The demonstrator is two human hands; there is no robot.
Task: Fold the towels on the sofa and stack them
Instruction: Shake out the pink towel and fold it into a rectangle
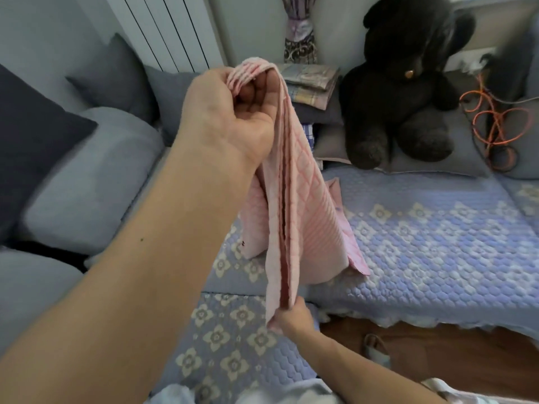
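A pink checked towel point(294, 182) hangs doubled lengthwise above the sofa. My left hand point(230, 112) is raised and grips its top end, the cloth bunched over my curled fingers. Low down, my right hand point(291, 317) pinches the towel's bottom corners. Behind the hanging towel, more pink cloth point(350, 237) lies on the sofa seat point(423, 243); whether it is a separate towel I cannot tell. A stack of folded cloths point(313, 83) rests on a grey cushion at the back.
A large black plush bear point(408, 83) sits on the seat at the back right, beside orange cables point(495, 123). Grey and dark cushions point(87, 170) line the left. Wooden floor with a slipper point(376, 346) shows below the seat's front edge.
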